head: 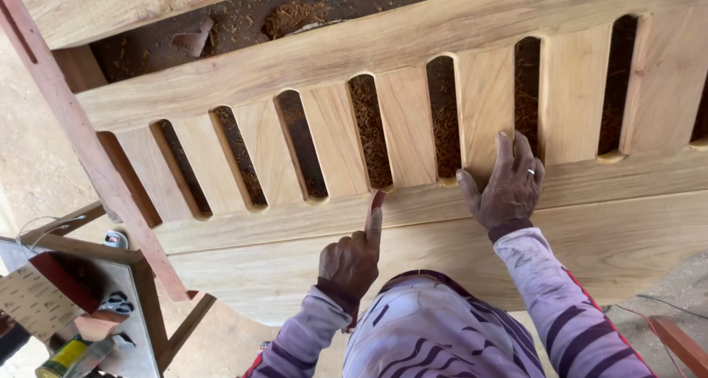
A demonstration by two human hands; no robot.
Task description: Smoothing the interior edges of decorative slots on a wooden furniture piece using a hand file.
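At the lower rail of the slatted wooden panel (413,120), the left hand (352,260) points one finger at a slot end, other fingers curled; the right hand (509,186) lies flat, fingers spread, on a slat. Checking the joints seems underway; probably the neighbouring slot follows. Sawdust (295,13) lies beneath.

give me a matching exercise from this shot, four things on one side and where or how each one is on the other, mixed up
Things:
1. left hand
2. right hand
3. scissors
4. wood shavings

Places or states:
A. lying on the small side table at lower left
B. flat, fingers spread, on a slat of the wooden panel
C. scattered on the floor behind the panel, showing through its slots
D. index finger stretched out, tip at the foot of a slot

Pairs: 1-D, 2-B, 3-A, 4-C
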